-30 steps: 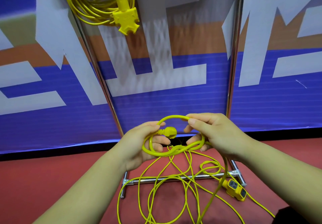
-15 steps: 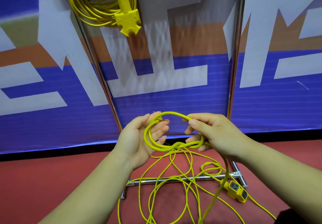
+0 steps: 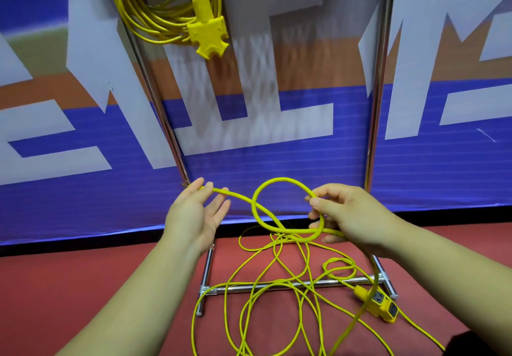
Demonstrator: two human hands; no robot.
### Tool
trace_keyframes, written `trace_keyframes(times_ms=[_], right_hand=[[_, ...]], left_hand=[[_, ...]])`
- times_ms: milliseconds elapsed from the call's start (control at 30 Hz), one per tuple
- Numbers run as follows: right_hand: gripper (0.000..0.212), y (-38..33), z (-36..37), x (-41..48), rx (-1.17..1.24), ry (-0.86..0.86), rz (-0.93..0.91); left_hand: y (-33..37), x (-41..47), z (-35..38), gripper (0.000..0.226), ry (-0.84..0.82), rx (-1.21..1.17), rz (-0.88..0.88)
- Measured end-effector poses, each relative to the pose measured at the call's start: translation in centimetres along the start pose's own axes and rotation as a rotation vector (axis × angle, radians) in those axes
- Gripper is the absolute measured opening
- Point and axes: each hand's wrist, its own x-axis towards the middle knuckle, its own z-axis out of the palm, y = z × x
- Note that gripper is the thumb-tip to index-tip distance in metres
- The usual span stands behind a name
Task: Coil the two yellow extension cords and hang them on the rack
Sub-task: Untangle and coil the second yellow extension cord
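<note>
One yellow extension cord (image 3: 155, 20) hangs coiled from the top of the metal rack (image 3: 377, 92), its three-way socket (image 3: 208, 34) dangling below the coil. The second yellow cord (image 3: 279, 180) forms a single loop in the air between my hands. My right hand (image 3: 354, 217) pinches the loop's right side with thumb and forefinger, and its lower fingers curl round the strand beneath. My left hand (image 3: 195, 211) holds the cord's end between thumb and nearly straight fingers; the plug is hidden behind it. The rest of this cord lies tangled on the floor and ends in a socket block (image 3: 381, 303).
The rack's base bar (image 3: 266, 287) and two feet lie on the red floor under the loose cord strands. A blue, white and orange banner wall stands right behind the rack. A dark object shows at the bottom right corner.
My left hand has moved left and up, drawing the cord's end out of the small coil. The two tight turns have opened into one wider loop. My right hand stays put.
</note>
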Motion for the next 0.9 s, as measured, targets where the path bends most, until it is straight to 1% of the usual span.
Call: trace_keyframes(times_ms=[200,300,400,467,533,600,667,733,767,800,833,900], right_hand=[[0.014,0.6,0.0,0.5,-0.017,0.021,0.076],[0.022,0.4,-0.2,0.5,-0.102,0.003,0.095],[0.034,0.3,-0.4,0.3,-0.182,-0.085,0.150],[0.034,0.4,-0.4,0.3,-0.185,-0.100,0.145],[0.032,0.3,-0.5,0.4,-0.157,-0.092,0.128],[0.031,0.3,-0.5,0.4,-0.128,-0.080,0.103],[0.030,0.3,-0.4,0.5,-0.102,-0.050,0.066],[0.029,0.2,-0.2,0.6,-0.057,-0.009,0.029],[0.028,0.2,-0.2,0.7,-0.026,0.007,0.013],[0.027,0.1,-0.2,0.8,0.006,0.018,0.001],[0.026,0.1,-0.2,0.8,0.031,0.024,-0.006],[0.025,0.2,-0.2,0.9,0.055,0.027,-0.007]], left_hand=[[0.0,0.0,0.1,0.040,-0.067,0.060,0.064],[0.3,0.0,-0.2,0.035,-0.113,0.135,0.099],[0.2,-0.1,-0.4,0.031,-0.169,0.274,0.157],[0.1,-0.4,-0.4,0.028,-0.210,0.356,0.168],[-0.1,-0.9,-0.2,0.029,-0.262,0.443,0.138],[-0.7,-1.6,0.0,0.035,-0.347,0.569,0.076],[-1.5,-1.9,0.2,0.041,-0.447,0.811,0.051],[-2.1,-2.2,0.3,0.054,-0.554,1.034,0.034],[-2.3,-2.4,0.3,0.062,-0.597,1.094,0.005],[-2.5,-2.5,0.3,0.064,-0.633,1.126,-0.020],[-2.8,-2.5,0.3,0.060,-0.665,1.145,-0.024],[-3.4,-2.4,0.2,0.044,-0.705,1.148,0.008]])
